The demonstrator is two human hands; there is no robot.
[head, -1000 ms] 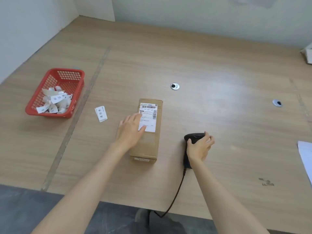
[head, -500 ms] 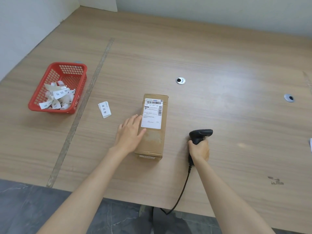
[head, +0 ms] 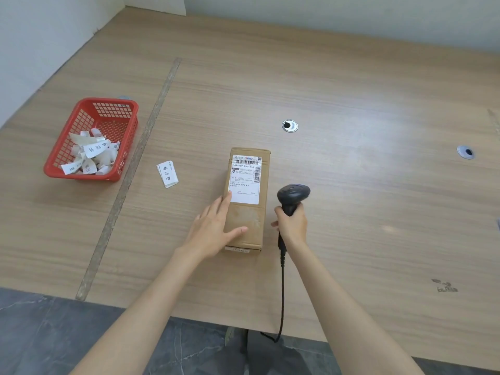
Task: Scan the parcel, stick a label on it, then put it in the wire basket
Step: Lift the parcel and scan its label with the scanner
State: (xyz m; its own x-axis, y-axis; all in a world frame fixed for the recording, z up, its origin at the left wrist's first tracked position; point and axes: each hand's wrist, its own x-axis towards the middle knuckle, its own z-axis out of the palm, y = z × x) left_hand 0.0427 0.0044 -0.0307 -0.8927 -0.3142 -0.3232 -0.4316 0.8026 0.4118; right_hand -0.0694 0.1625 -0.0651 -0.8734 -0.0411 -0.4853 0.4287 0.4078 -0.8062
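A long brown cardboard parcel (head: pixel 250 215) lies on the wooden table (head: pixel 351 185), a white shipping label with barcodes on its far half. My left hand (head: pixel 213 230) rests flat on the parcel's near left side, fingers spread. My right hand (head: pixel 292 226) grips the handle of a black barcode scanner (head: pixel 292 196), held upright just right of the parcel, its head level with the shipping label. A small stack of white labels (head: pixel 167 173) lies left of the parcel. A red plastic basket (head: pixel 108 115) holding several loose paper slips stands at the far left.
The scanner's black cable (head: pixel 282 293) runs back over the table's near edge. Two round cable grommets (head: pixel 289 125) (head: pixel 465 152) sit in the tabletop beyond and to the right. A seam strip (head: pixel 130 174) runs between basket and parcel. Walls close the far and left sides.
My right hand has lifted the scanner off the table and brought it upright beside the parcel. My left hand slid down the parcel, uncovering the shipping label.
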